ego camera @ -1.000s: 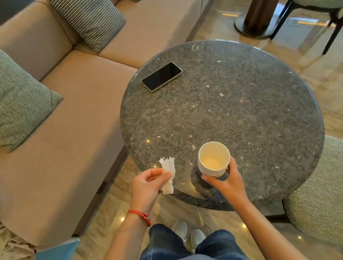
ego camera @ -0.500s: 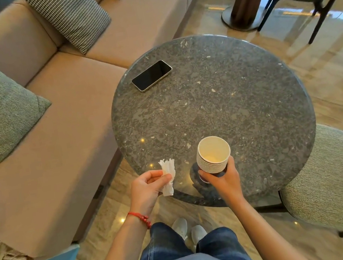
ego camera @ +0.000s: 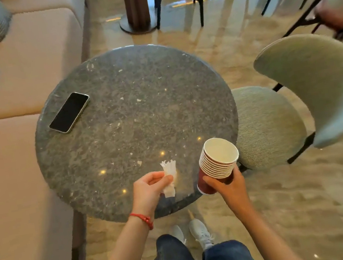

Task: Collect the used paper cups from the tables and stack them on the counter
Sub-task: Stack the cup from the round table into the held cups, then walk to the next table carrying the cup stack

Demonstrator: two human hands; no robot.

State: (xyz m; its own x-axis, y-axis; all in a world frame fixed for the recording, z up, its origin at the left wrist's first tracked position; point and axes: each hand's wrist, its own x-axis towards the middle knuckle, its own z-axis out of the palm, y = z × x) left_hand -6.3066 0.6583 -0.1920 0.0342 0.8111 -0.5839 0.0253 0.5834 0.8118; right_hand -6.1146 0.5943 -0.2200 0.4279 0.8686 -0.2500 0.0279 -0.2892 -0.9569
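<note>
Paper cup stack [ego camera: 217, 163] lifted off round table [ego camera: 132, 118], carried tilted at its near-right edge.

Stack, red at base, is gripped by right hand [ego camera: 228, 182] w/ fingers wrapped round lower cups; 1 s ago it was resting on the table. Crumpled tissue [ego camera: 170, 180] is pinched in left hand [ego camera: 148, 189] above the table's near edge. Only a phone [ego camera: 69, 112] is left on the table, far-left. Judged: this table is cleared; carry to counter is next. Counter not in view.
</note>
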